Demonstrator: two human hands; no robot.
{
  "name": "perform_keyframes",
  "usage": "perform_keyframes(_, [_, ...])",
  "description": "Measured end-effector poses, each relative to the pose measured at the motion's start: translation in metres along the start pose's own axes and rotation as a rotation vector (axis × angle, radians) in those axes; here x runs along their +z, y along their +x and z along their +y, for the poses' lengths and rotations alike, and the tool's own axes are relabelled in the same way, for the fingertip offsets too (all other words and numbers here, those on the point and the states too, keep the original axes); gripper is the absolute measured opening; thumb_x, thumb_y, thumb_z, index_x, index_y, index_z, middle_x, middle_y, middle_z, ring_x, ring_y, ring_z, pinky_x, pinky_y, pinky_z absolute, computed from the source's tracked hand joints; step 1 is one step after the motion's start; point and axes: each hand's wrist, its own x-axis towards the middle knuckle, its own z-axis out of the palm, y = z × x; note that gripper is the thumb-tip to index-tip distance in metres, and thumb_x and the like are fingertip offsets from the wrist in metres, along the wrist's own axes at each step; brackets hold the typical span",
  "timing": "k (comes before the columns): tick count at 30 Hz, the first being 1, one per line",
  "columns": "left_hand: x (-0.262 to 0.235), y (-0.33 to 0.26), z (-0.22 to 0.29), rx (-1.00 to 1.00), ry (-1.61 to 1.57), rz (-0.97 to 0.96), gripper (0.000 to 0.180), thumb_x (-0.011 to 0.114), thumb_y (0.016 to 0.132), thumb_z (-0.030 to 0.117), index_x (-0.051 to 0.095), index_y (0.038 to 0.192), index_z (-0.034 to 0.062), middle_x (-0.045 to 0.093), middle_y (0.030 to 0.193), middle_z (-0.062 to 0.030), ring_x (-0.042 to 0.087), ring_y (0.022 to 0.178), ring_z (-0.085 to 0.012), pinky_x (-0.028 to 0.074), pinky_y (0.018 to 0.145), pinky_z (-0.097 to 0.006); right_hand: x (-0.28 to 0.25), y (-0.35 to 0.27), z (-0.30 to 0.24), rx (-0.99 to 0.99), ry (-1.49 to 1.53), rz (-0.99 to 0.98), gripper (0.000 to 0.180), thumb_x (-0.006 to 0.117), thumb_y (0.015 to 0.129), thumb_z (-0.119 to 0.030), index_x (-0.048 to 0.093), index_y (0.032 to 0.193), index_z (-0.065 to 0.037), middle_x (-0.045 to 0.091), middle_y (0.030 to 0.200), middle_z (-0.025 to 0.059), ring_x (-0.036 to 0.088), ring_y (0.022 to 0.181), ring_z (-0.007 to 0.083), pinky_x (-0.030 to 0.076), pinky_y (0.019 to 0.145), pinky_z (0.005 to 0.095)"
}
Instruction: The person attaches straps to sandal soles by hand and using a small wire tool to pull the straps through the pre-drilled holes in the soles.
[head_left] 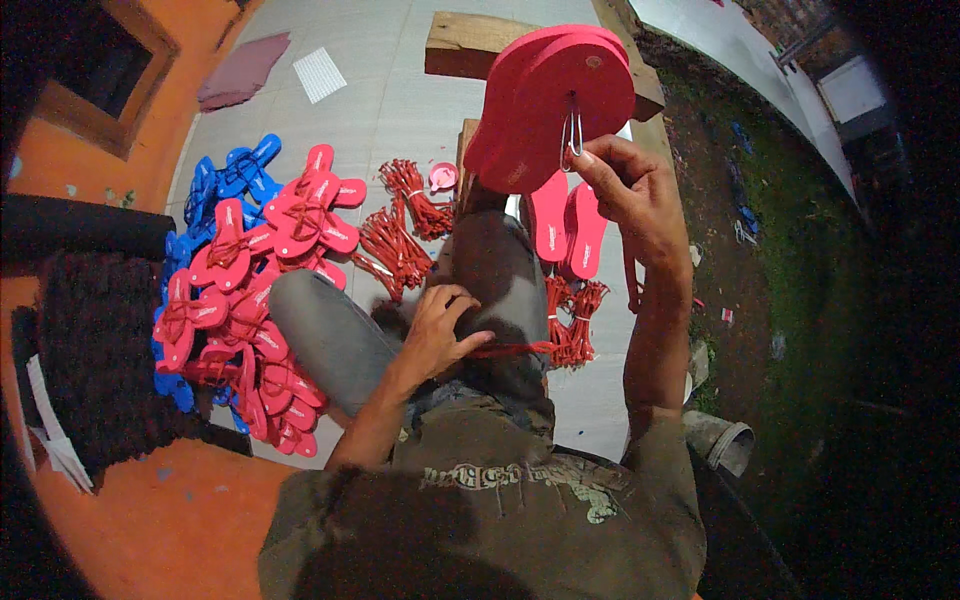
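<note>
Stacked pink flip-flop soles (530,110) stand out in front of me, by a wooden block. My right hand (640,185) pinches a bent metal wire tool (573,135), its tip at a hole in the upper sole. My left hand (435,330) rests on my lap, thumb held apart from the loosely curled fingers, and appears to hold nothing. Just beside its thumb, a red flip-flop strap (515,350) lies across my thigh. Two loose pink soles (583,235) lie beyond my right leg.
Finished pink flip-flops (320,190) and blue flip-flops (250,170) are heaped at left. Bundles of red straps (395,245) lie in front, with more strap bundles (575,325) at right. A wooden beam (460,45) stands ahead; a bucket (725,445) lies at right.
</note>
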Motion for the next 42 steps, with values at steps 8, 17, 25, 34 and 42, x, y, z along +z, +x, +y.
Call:
perform_keyframes(8, [-0.01,-0.005,0.003,-0.038,-0.013,0.057,0.038,0.071,0.065,0.027,0.055,0.09,0.0032,0.05,0.097,-0.0105,0.046,0.094,-0.028,0.038,0.083,-0.037,-0.021,0.01,-0.009,-0.466,-0.391,0.281,0.023,0.065,0.075,-0.018,0.059,0.092,-0.002,0.06,0.085,0.0099,0.058,0.077,0.0158,0.045,0.069,0.0266])
perform_keyframes(17, [-0.07,0.058,0.037,-0.018,-0.288,0.311,0.017,0.062,0.075,0.014,0.056,0.084,0.0005,0.057,0.081,-0.0105,0.057,0.079,-0.022,0.044,0.072,-0.031,0.008,0.04,0.01,-0.292,-0.006,0.453,0.032,0.068,0.072,-0.022,0.061,0.094,0.001,0.063,0.082,0.0107,0.061,0.074,0.0157,0.047,0.064,0.0277])
perform_keyframes(25, [-0.09,0.186,0.099,0.349,-0.158,0.636,0.029,0.057,0.081,0.029,0.058,0.087,0.001,0.061,0.081,-0.0155,0.061,0.072,-0.0248,0.047,0.064,-0.031,-0.01,0.024,0.018,-0.305,0.28,0.129,0.027,0.059,0.08,-0.015,0.058,0.1,0.004,0.062,0.092,0.009,0.059,0.08,0.0131,0.048,0.07,0.0256])
perform_keyframes(34, [-0.083,0.196,0.096,0.218,-0.566,0.453,0.035,0.052,0.084,0.036,0.058,0.088,0.0015,0.061,0.071,-0.0118,0.059,0.065,-0.0175,0.046,0.059,-0.03,0.009,0.022,-0.004,-0.22,0.236,0.192,0.023,0.058,0.081,-0.016,0.055,0.096,0.002,0.062,0.085,0.01,0.059,0.073,0.0139,0.048,0.064,0.0277])
perform_keyframes(42, [-0.07,0.132,0.07,0.386,-0.371,0.456,0.047,0.051,0.082,0.046,0.055,0.098,0.0021,0.059,0.087,-0.0039,0.054,0.08,-0.0132,0.043,0.072,-0.027,0.056,-0.046,0.076,-0.505,-0.03,0.217,0.022,0.057,0.072,-0.008,0.055,0.093,-0.003,0.057,0.094,0.0104,0.052,0.091,0.0197,0.04,0.079,0.0311])
